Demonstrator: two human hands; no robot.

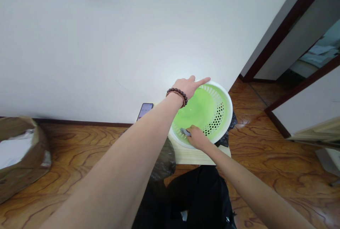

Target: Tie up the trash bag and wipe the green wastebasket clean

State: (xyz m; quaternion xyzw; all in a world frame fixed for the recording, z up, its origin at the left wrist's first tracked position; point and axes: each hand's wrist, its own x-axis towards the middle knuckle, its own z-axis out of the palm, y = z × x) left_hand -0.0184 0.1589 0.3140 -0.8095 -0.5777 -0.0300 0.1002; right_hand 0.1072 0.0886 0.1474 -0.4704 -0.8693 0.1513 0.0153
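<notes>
A round colander [224, 117], white outside and green inside with rows of holes, rests tilted on a small pale wooden table [196, 156]. My left hand [190, 85], with a dark bead bracelet at the wrist, lies on the colander's far rim with the forefinger stretched out along the edge. My right hand [198, 137] is closed at the near rim, pinching a small grey object [185, 132] against the green inside. I cannot make out what that object is.
A phone [145, 110] lies at the table's left side by the white wall. Dark plastic bags [163, 163] sit under the table. A brown cardboard box [20, 154] stands on the wooden floor at left. A doorway [297, 55] opens at right.
</notes>
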